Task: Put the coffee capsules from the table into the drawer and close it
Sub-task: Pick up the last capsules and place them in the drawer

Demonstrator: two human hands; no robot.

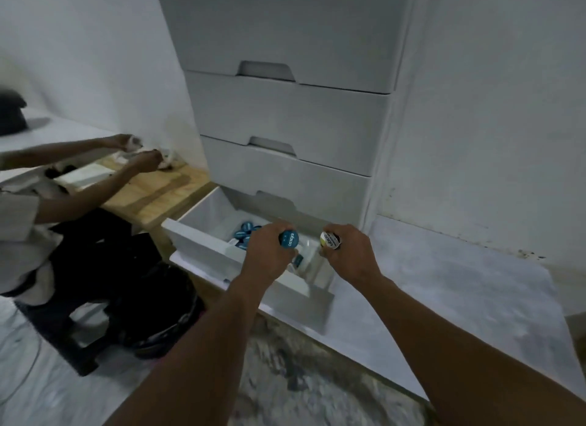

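Knuckles up, my left hand (263, 260) is gripping a round blue capsule (289, 239) over the white plastic drawer (196, 241); at three o'clock my right hand (352, 257) is pinching a yellow-white capsule (329, 240).

The open white drawer (203, 245) holds a cluster of blue capsules (245, 231)

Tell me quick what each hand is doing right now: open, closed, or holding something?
Left hand: grips a blue-lidded capsule above the open drawer.
Right hand: grips a white-and-yellow-lidded capsule.
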